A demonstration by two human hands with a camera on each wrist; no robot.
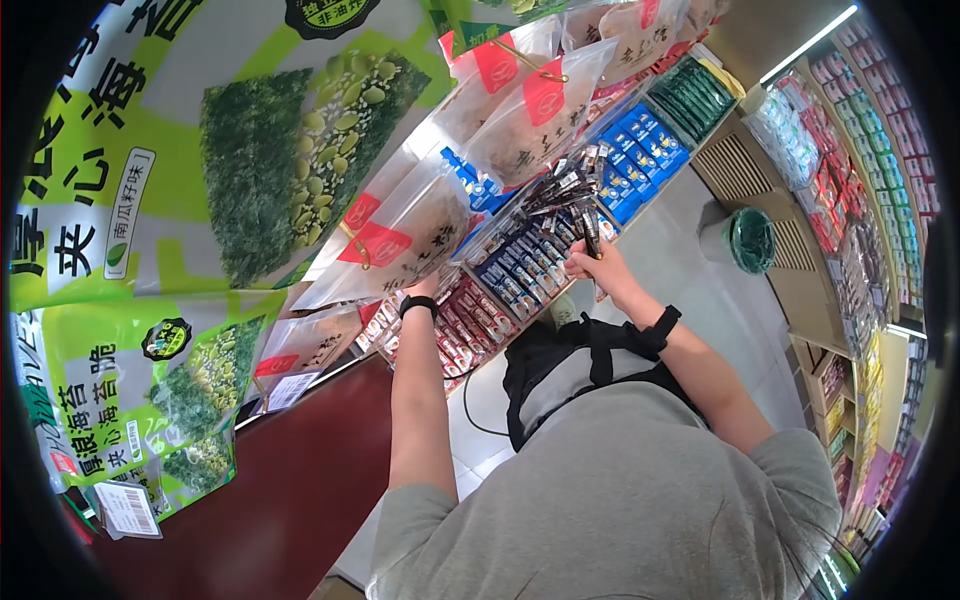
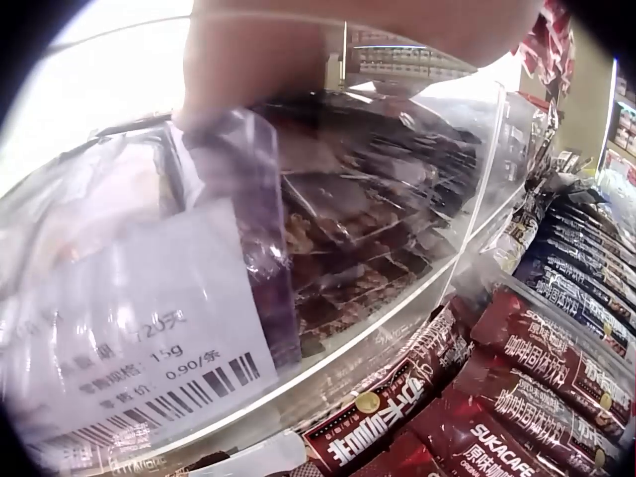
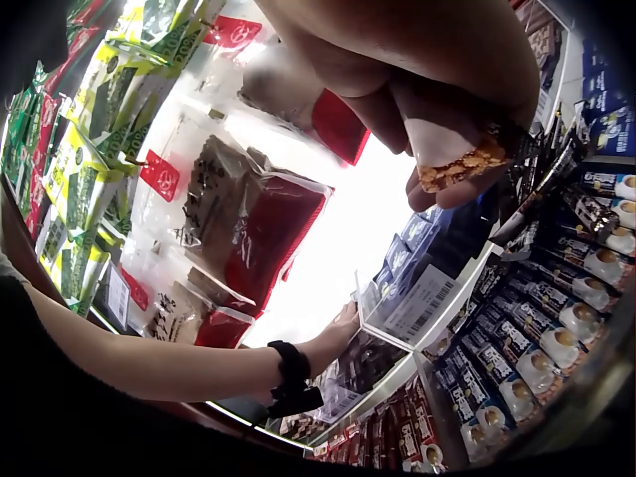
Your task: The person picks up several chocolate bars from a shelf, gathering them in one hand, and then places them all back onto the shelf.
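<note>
In the head view my right hand (image 1: 598,270) holds a slim dark stick sachet (image 1: 591,238) over the shelf bins. The right wrist view shows curled fingers around this sachet (image 3: 442,144), part of it white with an orange-brown printed patch. My left hand (image 1: 425,287) reaches to the bins at the left, its fingers mostly hidden in the head view. Close up, the left hand (image 2: 397,30) is over a clear bin (image 2: 397,323) of dark brown sachets (image 2: 358,229); I cannot tell whether it grips one. A pile of dark stick sachets (image 1: 565,190) lies just beyond my right hand.
Red coffee sachets (image 1: 470,325) and dark blue ones (image 1: 520,270) fill neighbouring bins. Blue packs (image 1: 640,150) stand farther along. Hanging clear bags (image 1: 540,105) and large green seaweed bags (image 1: 150,400) crowd the left. A lined bin (image 1: 748,242) stands on the floor at right.
</note>
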